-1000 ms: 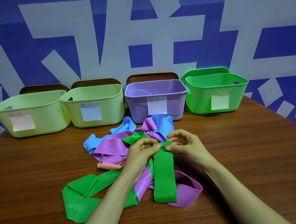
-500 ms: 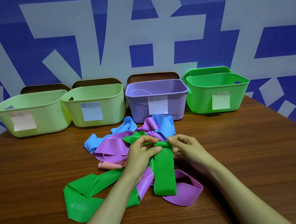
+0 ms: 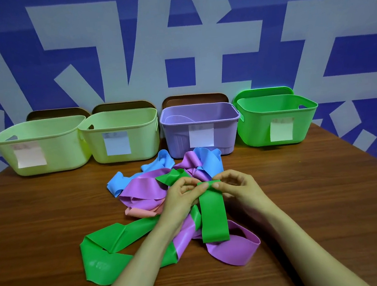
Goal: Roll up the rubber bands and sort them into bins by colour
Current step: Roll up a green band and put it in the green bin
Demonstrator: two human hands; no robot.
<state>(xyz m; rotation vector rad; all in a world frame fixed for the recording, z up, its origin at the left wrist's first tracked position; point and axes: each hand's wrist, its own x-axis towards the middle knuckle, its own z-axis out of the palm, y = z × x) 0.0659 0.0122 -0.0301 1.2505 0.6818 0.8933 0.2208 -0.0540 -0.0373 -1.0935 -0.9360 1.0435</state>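
A flat green band (image 3: 214,217) lies lengthwise on the pile, its far end curled into a small roll. My left hand (image 3: 182,201) and my right hand (image 3: 239,188) pinch that rolled end from either side. Under it lie a purple band (image 3: 235,247), a long green band (image 3: 115,248), a pink band (image 3: 141,212), another purple band (image 3: 143,189) and blue bands (image 3: 210,161). At the back stand a green bin (image 3: 275,115), a purple bin (image 3: 200,127) and two pale yellow-green bins (image 3: 121,136) (image 3: 39,147).
Each bin carries a paper label on its front. Brown lids lean against the blue and white wall behind three bins, a green lid behind the green bin. The wooden table (image 3: 39,216) ends at the right edge near the green bin.
The rolled end of the green band has grown slightly and the flat part has shortened toward the hands. Both hands stay at the same spot, fingers shifting on the roll.
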